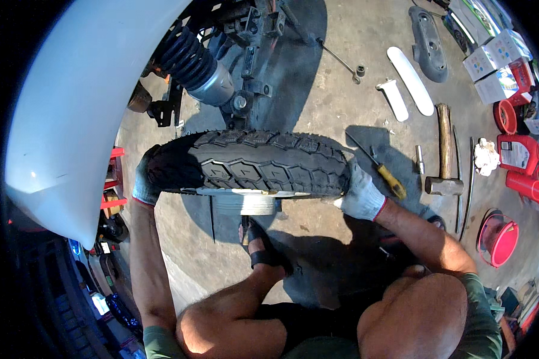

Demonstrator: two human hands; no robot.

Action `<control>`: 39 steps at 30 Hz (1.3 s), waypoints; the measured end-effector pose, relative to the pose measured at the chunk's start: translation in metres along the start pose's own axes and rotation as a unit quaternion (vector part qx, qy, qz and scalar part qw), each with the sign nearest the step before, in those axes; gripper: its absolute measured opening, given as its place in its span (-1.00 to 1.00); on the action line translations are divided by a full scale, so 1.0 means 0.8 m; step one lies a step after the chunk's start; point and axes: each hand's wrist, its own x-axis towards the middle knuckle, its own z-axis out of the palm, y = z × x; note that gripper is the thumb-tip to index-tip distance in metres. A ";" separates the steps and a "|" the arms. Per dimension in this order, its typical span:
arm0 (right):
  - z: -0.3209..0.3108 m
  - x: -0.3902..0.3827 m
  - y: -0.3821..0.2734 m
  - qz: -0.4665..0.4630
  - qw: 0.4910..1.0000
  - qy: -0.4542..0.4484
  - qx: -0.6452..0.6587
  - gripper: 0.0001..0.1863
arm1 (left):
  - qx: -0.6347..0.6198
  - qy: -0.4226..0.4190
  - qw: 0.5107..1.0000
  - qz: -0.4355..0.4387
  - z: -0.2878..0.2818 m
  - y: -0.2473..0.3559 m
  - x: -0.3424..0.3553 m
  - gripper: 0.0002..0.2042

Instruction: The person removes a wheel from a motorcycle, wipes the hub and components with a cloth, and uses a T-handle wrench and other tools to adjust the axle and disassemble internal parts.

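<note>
Between my two gloved hands stands a black scooter wheel with a chunky-tread tyre (251,163), held upright with its tread toward me. A pale metal hub (245,204) juts from its near side. At the tyre's left end my left hand (145,179) is wrapped round the rubber, its fingers partly hidden. My right hand (360,190), in a white glove, grips the right end; some of its fingers are behind the tyre. Just beyond the wheel is a shock absorber (200,72) with a black coil spring, beside a white body panel (72,119).
To the right on the concrete floor lie a yellow-handled screwdriver (391,181), a wooden-handled hammer (444,149), a socket (420,160), a ratchet wrench (340,60) and white trim pieces (411,81). Farther right are a red bucket (502,242), red bottles (519,152) and boxes (496,84).
</note>
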 end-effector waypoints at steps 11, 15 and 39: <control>0.030 -0.001 0.002 0.057 0.995 0.083 0.011 -0.04 | -0.075 0.035 0.996 0.025 0.046 0.023 -0.018 -0.61; 0.017 0.007 -0.001 0.074 0.990 0.078 0.095 0.04 | -0.104 0.099 0.990 0.012 0.063 0.029 -0.030 -0.59; -0.004 0.047 -0.005 0.002 0.968 0.066 0.240 -0.20 | -0.115 0.076 0.990 0.030 0.083 0.035 -0.026 -0.61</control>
